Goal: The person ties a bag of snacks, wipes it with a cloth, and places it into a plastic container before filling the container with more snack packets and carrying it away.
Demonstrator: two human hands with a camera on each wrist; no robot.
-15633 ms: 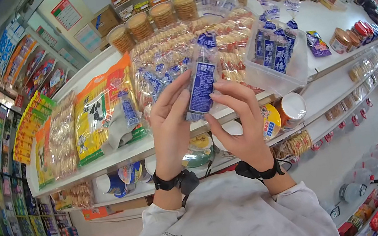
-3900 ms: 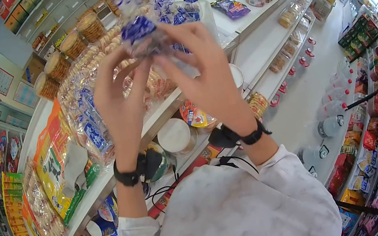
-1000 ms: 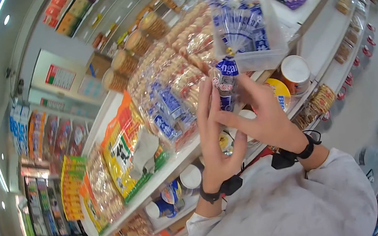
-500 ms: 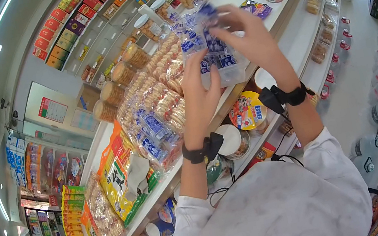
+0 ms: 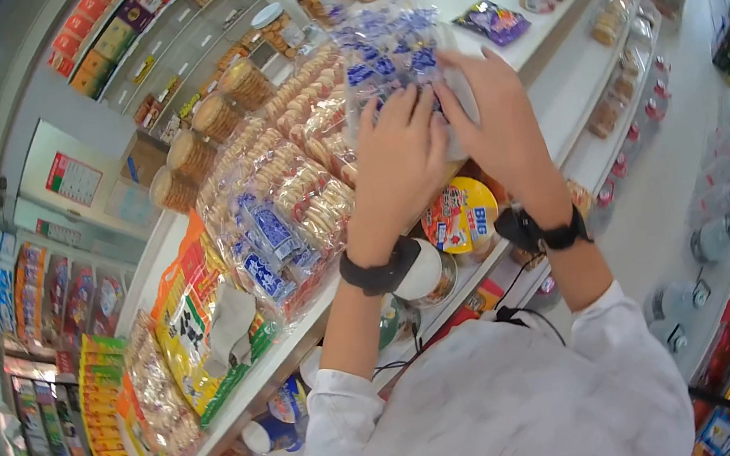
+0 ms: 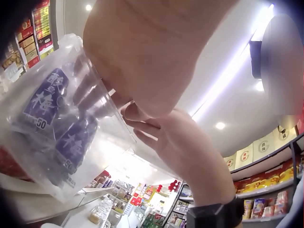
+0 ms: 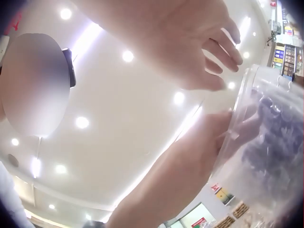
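A clear plastic bin full of blue-labelled sour plum packets stands on the shelf in front of me. My left hand reaches over its front rim, and its fingertips show through the wall among the packets in the right wrist view. My right hand is at the bin's right side, fingers loosely extended with nothing in them. In the left wrist view, two packets press against the bin's translucent wall. Loose blue packets lie on bagged round crackers to the left.
A yellow snack bag lies at the left, and a purple snack bag right of the bin. Cookie jars stand behind. Noodle bowls sit on the lower shelf, beneath the shelf edge.
Over the last second, a blue packet held in the hands went to the bin. The right hand has since let go and lowered to the bin's side; the left hand has moved in over the rim.
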